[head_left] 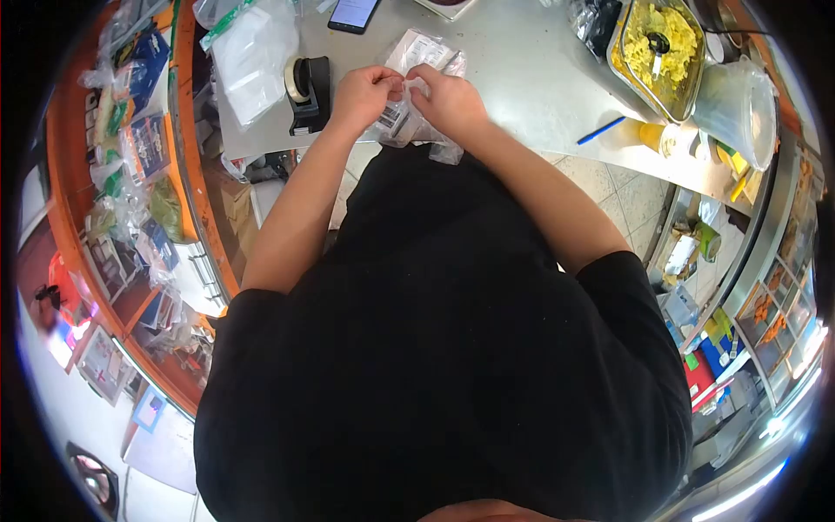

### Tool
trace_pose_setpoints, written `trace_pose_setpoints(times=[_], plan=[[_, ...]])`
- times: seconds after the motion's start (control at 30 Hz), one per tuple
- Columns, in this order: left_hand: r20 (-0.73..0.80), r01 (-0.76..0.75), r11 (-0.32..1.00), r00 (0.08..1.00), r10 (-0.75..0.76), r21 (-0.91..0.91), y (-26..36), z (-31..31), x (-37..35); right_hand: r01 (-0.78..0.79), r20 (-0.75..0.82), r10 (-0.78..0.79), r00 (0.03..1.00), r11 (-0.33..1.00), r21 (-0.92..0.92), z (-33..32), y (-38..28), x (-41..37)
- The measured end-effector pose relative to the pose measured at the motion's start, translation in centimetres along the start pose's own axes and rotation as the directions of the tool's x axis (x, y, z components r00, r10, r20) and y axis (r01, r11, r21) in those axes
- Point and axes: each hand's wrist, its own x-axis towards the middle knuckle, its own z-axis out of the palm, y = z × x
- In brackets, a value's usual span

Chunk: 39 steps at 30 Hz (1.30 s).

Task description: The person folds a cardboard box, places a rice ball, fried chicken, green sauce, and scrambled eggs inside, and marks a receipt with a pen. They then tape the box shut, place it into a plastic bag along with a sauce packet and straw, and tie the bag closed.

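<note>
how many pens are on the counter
1: a blue plastic pen lies on the grey metal counter, right of the right hand gripping a clear plastic bag. More may be hidden.

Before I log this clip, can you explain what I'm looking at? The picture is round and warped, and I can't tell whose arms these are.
There is no machine here. A person wears a wide-angle camera on the head, looking forward and down, which bends the edges of the picture. The black shape filling the lower half is that person's own shirt, and the two arms reaching up the frame are theirs.

The left hand and right hand both pinch a clear plastic packet with a barcode label, held at the edge of a grey counter. On the counter lie a black tape dispenser, a phone, a blue pen, a tray of yellow food and some clear bags.
</note>
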Motion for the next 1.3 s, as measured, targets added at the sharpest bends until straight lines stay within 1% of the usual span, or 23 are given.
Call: trace_pose_setpoints(times=[0.1, 0.17, 0.23, 0.3, 0.37, 0.43, 0.5, 0.57, 0.63, 0.7, 0.73, 0.77, 0.8, 0.83, 0.87, 0.9, 0.93, 1.0, 1.03, 1.1, 1.2, 1.27, 1.3], plan=[[-0.089, 0.032, 0.999, 0.996, -0.03, 0.027, 0.6, 0.2, -0.3, 0.092, 0.059, -0.091, 0.994, 0.996, -0.011, -0.2, 0.5, -0.3], [-0.162, 0.064, 0.984, 0.986, -0.037, 0.163, 0.5, 0.3, -0.7, 0.154, 0.078, -0.146, 0.986, 0.983, -0.099, 0.3, 0.8, -0.2], [-0.244, 0.13, 0.991, 0.961, -0.127, -0.001, 1.0, 0.2, -1.5, 0.19, 0.086, -0.185, 0.979, 0.98, -0.065, 0.0, 0.1, -0.1], [-0.255, 0.093, 0.993, 0.961, -0.108, -0.071, -0.2, 0.0, -1.3, 0.287, 0.068, -0.281, 0.957, 0.953, -0.095, 0.5, 0.4, 0.5], [-0.307, 0.018, 0.997, 0.951, -0.04, -0.074, -1.9, 0.6, -0.8, 0.317, 0.185, -0.278, 0.943, 0.918, -0.239, -0.4, -0.5, 0.9], [-0.414, -0.078, 0.969, 0.91, -0.026, -0.233, -2.4, 1.5, -1.0, 0.368, 0.259, -0.289, 0.922, 0.862, -0.348, -1.0, -0.9, 1.7], [-0.484, -0.137, 0.838, 0.86, -0.164, -0.528, -2.2, 1.2, -1.8, 0.356, 0.354, -0.208, 0.912, 0.832, -0.426, -2.1, -3.0, 2.4], [-0.407, -0.139, 0.949, 0.914, 0.012, -0.283, -3.7, -1.7, -4.2, 0.295, 0.415, -0.028, 0.909, 0.748, -0.594, -3.8, -7.5, 2.7], [-0.087, -0.136, 0.977, 0.989, 0.123, -0.166, -4.0, -6.9, -9.9, 0.333, 0.433, 0.002, 0.901, 0.635, -0.697, -5.3, -12.3, 3.4], [0.05, -0.059, 0.897, 0.995, 0.09, -0.438, -9.5, -9.4, -13.6, 0.411, 0.413, -0.122, 0.902, 0.532, -0.741, -5.7, -18.5, 4.9], [-0.004, -0.094, 0.912, 0.995, 0.1, -0.398, -13.8, -10.5, -15.2, 0.489, 0.377, -0.314, 0.871, 0.624, -0.61, -4.7, -19.5, 6.4], [-0.054, -0.123, 0.927, 0.992, 0.111, -0.355, -17.6, -12.2, -17.2, 0.502, 0.374, -0.335, 0.865, 0.603, -0.621, -2.9, -21.5, 7.8], [-0.172, -0.056, 0.997, 0.984, 0.045, -0.061, -19.6, -14.5, -20.9, 0.445, 0.363, -0.332, 0.871, 0.846, -0.294, -1.1, -23.6, 8.9], [-0.254, 0.011, 0.994, 0.967, 0.016, 0.106, -24.7, -15.4, -23.1, 0.312, 0.363, -0.319, 0.876, 0.947, 0.079, 1.0, -25.7, 9.7], [-0.302, 0.125, 0.971, 0.951, -0.06, 0.201, -31.8, -15.4, -24.7, 0.24, 0.375, -0.317, 0.871, 0.941, 0.238, 3.7, -28.1, 10.3], [-0.447, 0.081, 0.981, 0.894, 0.007, 0.177, -32.1, -17.6, -29.8, 0.23, 0.415, -0.321, 0.851, 0.939, 0.254, 6.6, -29.8, 11.3], [-0.475, 0.485, 0.852, 0.807, -0.35, 0.197, -30.7, -20.2, -34.3, 0.216, 0.455, -0.325, 0.829, 0.937, 0.275, 9.7, -31.2, 12.4], [-0.573, 0.665, 0.689, 0.697, -0.431, 0.289, -40.8, -19.8, -40.7, 0.282, 0.534, -0.327, 0.78, 0.945, 0.166, 16.0, -34.1, 13.7], [-0.531, 0.79, 0.58, 0.585, -0.614, 0.199, -43.5, -19.8, -43.3, 0.374, 0.563, -0.379, 0.735, 0.918, 0.13, 18.6, -35.8, 13.9], [-0.574, 0.772, 0.633, 0.491, -0.655, -0.061, -50.6, -17.7, -48.9, 0.408, 0.607, -0.389, 0.694, 0.906, 0.114, 22.3, -40.0, 14.3], [-0.458, 0.721, 0.653, 0.511, -0.727, -0.232, -52.5, -16.9, -53.8, 0.404, 0.672, -0.384, 0.633, 0.904, 0.136, 27.5, -45.7, 16.8], [-0.452, 0.614, 0.537, 0.306, -0.838, -0.578, -54.6, -14.6, -55.4, 0.53, 0.642, -0.451, 0.62, 0.844, 0.082, 30.9, -49.6, 18.7], [-0.437, 0.619, 0.516, 0.292, -0.851, -0.592, -57.0, -12.0, -55.8, 0.528, 0.661, -0.445, 0.604, 0.845, 0.086, 33.3, -50.9, 19.7]])
